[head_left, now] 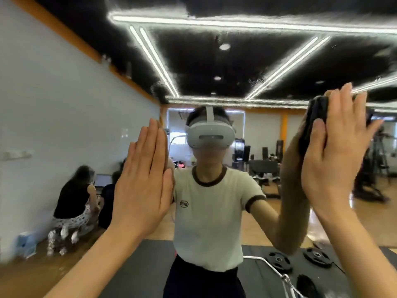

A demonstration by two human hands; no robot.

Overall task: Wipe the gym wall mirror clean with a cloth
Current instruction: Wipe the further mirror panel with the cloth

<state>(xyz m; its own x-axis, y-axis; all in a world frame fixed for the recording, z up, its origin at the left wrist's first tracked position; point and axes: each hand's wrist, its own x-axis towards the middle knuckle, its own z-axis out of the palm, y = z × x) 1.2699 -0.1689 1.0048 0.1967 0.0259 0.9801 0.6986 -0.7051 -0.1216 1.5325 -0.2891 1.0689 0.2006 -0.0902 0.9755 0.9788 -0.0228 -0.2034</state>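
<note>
The wall mirror (268, 67) fills the whole view and reflects the gym and me. My left hand (141, 181) lies flat against the glass at centre left, fingers straight and together, holding nothing. My right hand (337, 145) is raised at the right and presses a dark cloth (315, 117) flat against the mirror with straight, spread fingers. The cloth bunches out past my thumb and fingertips; most of it is hidden under the palm.
In the reflection a black floor mat (139, 265) lies below me, with weight plates (318, 257) and a bar (277, 274) at lower right. People sit at lower left (73, 201). Gym machines (369, 175) stand at far right.
</note>
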